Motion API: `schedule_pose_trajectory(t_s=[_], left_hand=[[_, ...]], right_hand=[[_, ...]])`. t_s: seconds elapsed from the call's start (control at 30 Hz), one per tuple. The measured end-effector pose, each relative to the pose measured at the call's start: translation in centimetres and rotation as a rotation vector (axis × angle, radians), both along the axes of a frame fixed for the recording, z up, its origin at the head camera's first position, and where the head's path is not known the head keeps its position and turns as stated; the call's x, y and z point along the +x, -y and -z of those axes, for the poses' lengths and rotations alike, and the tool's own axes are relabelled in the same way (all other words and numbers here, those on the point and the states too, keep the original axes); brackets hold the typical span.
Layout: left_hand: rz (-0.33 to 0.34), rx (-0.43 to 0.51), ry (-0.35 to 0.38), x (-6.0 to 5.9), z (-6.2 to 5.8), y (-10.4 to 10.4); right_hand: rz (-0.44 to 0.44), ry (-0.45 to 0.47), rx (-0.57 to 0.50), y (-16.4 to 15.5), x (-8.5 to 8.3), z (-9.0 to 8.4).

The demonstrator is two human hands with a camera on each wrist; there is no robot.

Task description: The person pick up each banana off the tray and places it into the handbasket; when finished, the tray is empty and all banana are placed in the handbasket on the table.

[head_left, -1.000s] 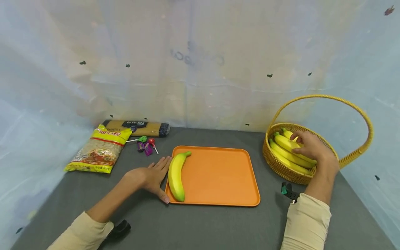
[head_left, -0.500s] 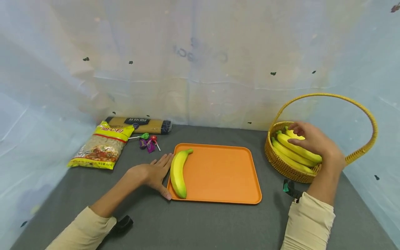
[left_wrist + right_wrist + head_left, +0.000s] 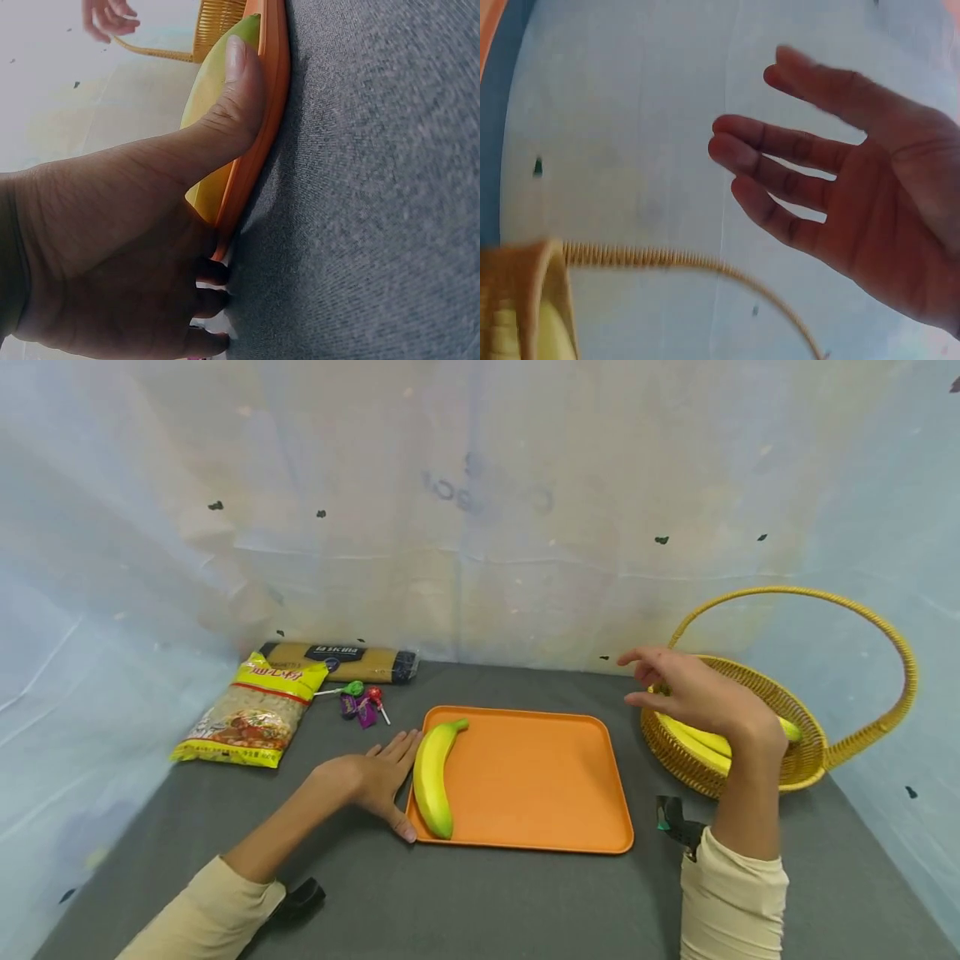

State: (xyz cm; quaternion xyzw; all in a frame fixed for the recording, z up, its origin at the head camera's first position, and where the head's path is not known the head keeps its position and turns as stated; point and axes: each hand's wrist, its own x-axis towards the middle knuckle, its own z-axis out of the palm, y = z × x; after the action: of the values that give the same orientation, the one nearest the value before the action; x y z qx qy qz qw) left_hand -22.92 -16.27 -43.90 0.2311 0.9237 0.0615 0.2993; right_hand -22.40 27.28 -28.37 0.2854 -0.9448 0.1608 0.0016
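Note:
My left hand (image 3: 367,783) lies with straight, spread fingers against the left edge of the orange tray (image 3: 532,785). In the left wrist view its thumb rests along the tray's rim (image 3: 271,97), beside a banana (image 3: 217,75). That banana lies lengthwise at the tray's left side, stem away from me. In the head view my right hand (image 3: 701,693) is raised over the left part of a wicker basket (image 3: 806,768), hiding much of the bananas (image 3: 701,742) inside. The right wrist view shows this hand's fingers (image 3: 780,176) loosely bent and holding nothing.
A bag of noodles (image 3: 251,714) and a pack of spaghetti (image 3: 345,663) lie at the back left. Beside them are a green lollipop (image 3: 352,688), a red lollipop (image 3: 376,695) and purple-wrapped sweets (image 3: 365,712). The basket's tall handle (image 3: 787,591) arches up at the right.
My right hand has lifted from the bananas in the basket and moved left toward the tray, with nothing in it. My left hand stays at the tray's edge.

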Motion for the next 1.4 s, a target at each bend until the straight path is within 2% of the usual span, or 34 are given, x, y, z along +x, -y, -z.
schedule_pose_trajectory(t_s=[0.2,0.33,0.37,0.47,0.53,0.57,0.6,0.67,0.73,0.9,1.13,1.4], left_hand=[[0.005,-0.018,0.006,1.1,-2.3,-0.7],[0.005,-0.033,0.013,1.5,-2.5,-0.9],[0.006,-0.016,0.015,1.2,-1.8,-0.7],[-0.003,0.010,0.027,0.9,-1.3,-0.5],[-0.004,0.015,0.016,0.4,-0.3,-0.2],[-0.002,0.010,0.006,0.0,0.4,0.0],[-0.007,0.000,0.007,-0.1,0.3,-0.1],[-0.001,-0.007,-0.002,-0.5,1.0,0.2],[0.006,-0.018,-0.004,-0.8,1.3,0.3],[0.004,-0.011,0.008,-0.4,0.5,0.1],[0.012,-0.004,0.003,0.2,-0.2,-0.2],[-0.014,-0.035,-0.018,-1.0,1.8,0.3]], right_hand=[[-0.121,0.090,0.019,5.2,-0.3,1.0],[-0.187,0.179,0.103,9.2,-0.1,2.2],[-0.214,0.191,0.128,10.2,-0.1,2.6],[-0.274,0.218,0.207,13.0,0.2,3.5],[-0.312,0.232,0.255,14.6,0.5,4.1],[-0.323,0.246,0.278,15.3,0.6,4.4],[-0.335,0.252,0.305,15.9,0.8,4.8],[-0.349,0.266,0.361,17.1,1.0,5.5],[-0.349,0.286,0.418,18.1,1.2,6.3],[-0.361,0.353,0.517,19.9,1.5,7.9],[-0.368,0.408,0.506,20.1,1.5,8.2],[-0.394,0.394,0.505,19.9,0.8,8.5]])
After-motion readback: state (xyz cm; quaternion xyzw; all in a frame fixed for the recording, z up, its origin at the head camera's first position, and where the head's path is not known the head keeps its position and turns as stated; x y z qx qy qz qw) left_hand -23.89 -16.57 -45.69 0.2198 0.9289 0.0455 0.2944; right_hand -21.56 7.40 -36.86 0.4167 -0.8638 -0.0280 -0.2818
